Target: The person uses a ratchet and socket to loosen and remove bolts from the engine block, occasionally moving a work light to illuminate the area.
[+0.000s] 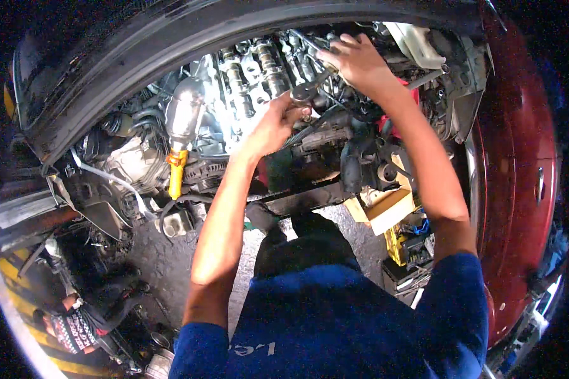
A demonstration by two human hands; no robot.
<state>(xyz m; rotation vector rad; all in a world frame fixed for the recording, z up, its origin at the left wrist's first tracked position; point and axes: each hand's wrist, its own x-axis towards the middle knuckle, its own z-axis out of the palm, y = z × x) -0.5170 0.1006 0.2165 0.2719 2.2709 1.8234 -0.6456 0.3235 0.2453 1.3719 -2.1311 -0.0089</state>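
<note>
My two hands are over an open engine [269, 66], whose camshafts show under bright light. A dark ratchet wrench [305, 93] lies between them, its round head toward my left hand and its handle running up to the right. My left hand [278, 123] is closed with its fingertips at the wrench head; what lies under them is partly hidden. Against the handle end rests my right hand [358, 64], its fingers curled around it.
A caged work lamp [186, 110] with a yellow handle [176, 177] stands at the left of the engine. The raised hood [107, 69] arches above. An open cardboard box [389, 208] and a yellow tool case [395, 245] sit below right. A person [76, 325] is at lower left; a red car [512, 164] is at right.
</note>
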